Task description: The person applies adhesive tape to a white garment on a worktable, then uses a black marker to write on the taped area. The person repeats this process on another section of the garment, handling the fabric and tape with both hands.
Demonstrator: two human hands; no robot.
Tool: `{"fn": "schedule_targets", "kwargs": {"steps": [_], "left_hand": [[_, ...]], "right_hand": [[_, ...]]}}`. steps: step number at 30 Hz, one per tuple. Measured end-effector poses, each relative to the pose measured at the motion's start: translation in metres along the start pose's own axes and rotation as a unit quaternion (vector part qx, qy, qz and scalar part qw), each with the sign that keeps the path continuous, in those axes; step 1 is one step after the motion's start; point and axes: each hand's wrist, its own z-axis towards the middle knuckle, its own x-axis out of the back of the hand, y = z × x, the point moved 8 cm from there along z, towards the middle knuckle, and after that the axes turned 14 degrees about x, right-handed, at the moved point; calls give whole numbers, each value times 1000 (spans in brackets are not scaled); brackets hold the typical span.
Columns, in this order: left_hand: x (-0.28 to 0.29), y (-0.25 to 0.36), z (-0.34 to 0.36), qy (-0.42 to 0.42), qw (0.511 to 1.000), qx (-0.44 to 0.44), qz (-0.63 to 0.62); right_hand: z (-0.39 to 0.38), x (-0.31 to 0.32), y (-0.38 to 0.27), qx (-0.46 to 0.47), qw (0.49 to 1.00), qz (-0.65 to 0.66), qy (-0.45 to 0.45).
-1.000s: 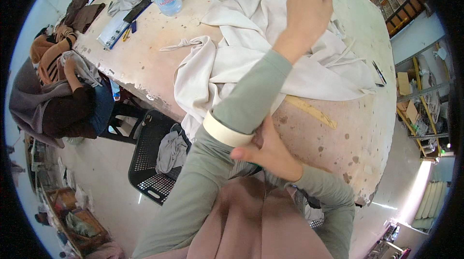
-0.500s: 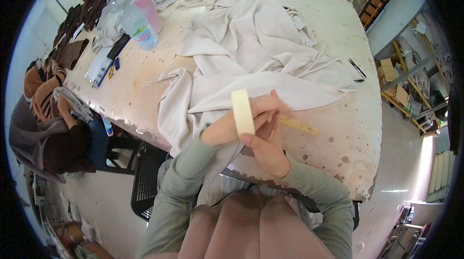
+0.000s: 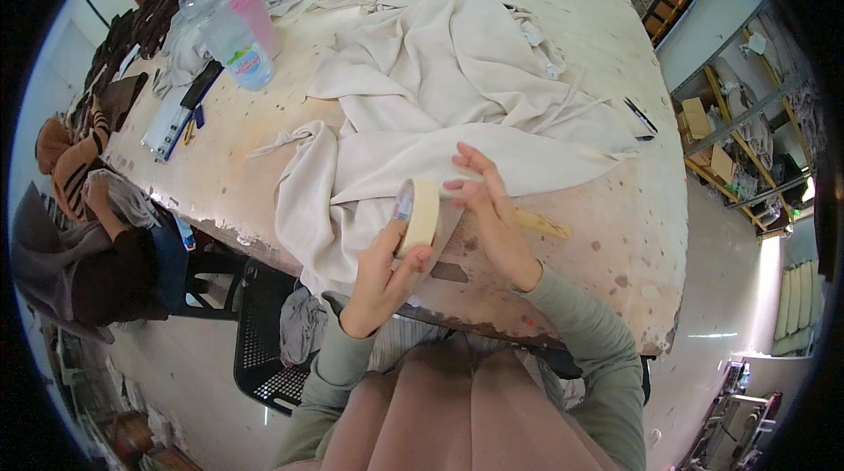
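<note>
My left hand (image 3: 381,276) grips a roll of cream masking tape (image 3: 425,218) by its lower edge, with fingers and thumb on either side. The roll stands upright above the near edge of the table, its inner core partly visible. My right hand (image 3: 494,220) is just to the right of the roll, fingers apart and slightly bent, with nothing seen in it. Whether a fingertip touches the tape is hard to tell. Beyond both hands, a large off-white cloth garment (image 3: 440,75) lies rumpled on the table, with a fold hanging over the near edge.
The worn table (image 3: 615,233) carries a clear bottle (image 3: 230,40), a pink cup (image 3: 256,22), a pencil pouch (image 3: 167,126) and dark pens (image 3: 642,116). A yellowish strip (image 3: 543,224) lies near my right hand. A black chair (image 3: 268,330) and another person (image 3: 114,269) are at left.
The tape roll was at my left wrist with my right hand holding its lower edge. Now my left hand holds it, and my right hand has let go and opened beside it.
</note>
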Motion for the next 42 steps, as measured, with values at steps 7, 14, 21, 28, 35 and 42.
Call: {"fn": "schedule_targets", "kwargs": {"steps": [7, 14, 21, 28, 35, 42], "left_hand": [[-28, -4, -14, -142, 953, 99, -249], [-37, 4, -19, -106, 987, 0, -123], [-20, 10, -15, 56, 994, -59, 75], [-21, 17, -10, 80, 979, -85, 168], [-22, 25, -6, 81, 970, -112, 202], [-26, 33, -3, 88, 957, -122, 246]], "right_hand": [[-9, -9, -38, 197, 940, -229, -161], [-3, -2, -43, 146, 961, -201, -118], [-17, -13, -69, 226, 937, -235, -129], [-19, -19, -60, 211, 960, -150, -105], [-15, -6, -67, 184, 967, -159, -78], [-12, -6, -61, 201, 952, -192, -125]]}}
